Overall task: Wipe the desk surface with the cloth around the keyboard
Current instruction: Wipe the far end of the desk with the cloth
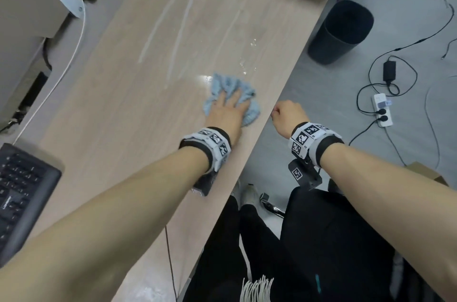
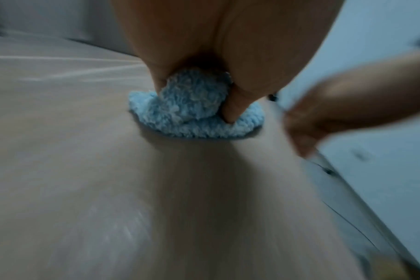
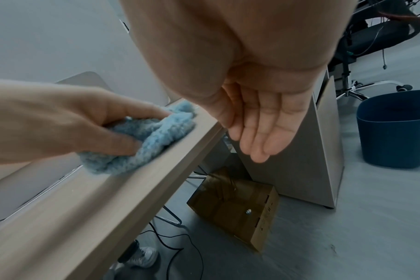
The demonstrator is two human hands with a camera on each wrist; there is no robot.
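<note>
A fluffy light-blue cloth (image 1: 223, 84) (image 2: 192, 113) (image 3: 144, 144) lies bunched on the pale wooden desk (image 1: 123, 103), close to its right edge. My left hand (image 1: 230, 101) (image 3: 84, 121) is on top of it, thumb and fingers pressed into the folds and gripping them. My right hand (image 1: 288, 113) (image 3: 259, 123) hangs in the air just off the desk edge, fingers straight and together, holding nothing. The black keyboard (image 1: 19, 190) sits at the near left of the desk, well away from the cloth. Water drops (image 1: 247, 64) and wet streaks (image 1: 178, 24) lie beyond the cloth.
A dark blue bin (image 1: 341, 29) (image 3: 396, 128) stands on the floor right of the desk. A power strip (image 1: 382, 111) and cables lie on the floor. A cardboard box (image 3: 235, 208) sits under the desk. A white cable (image 1: 74, 41) runs along the desk's left side.
</note>
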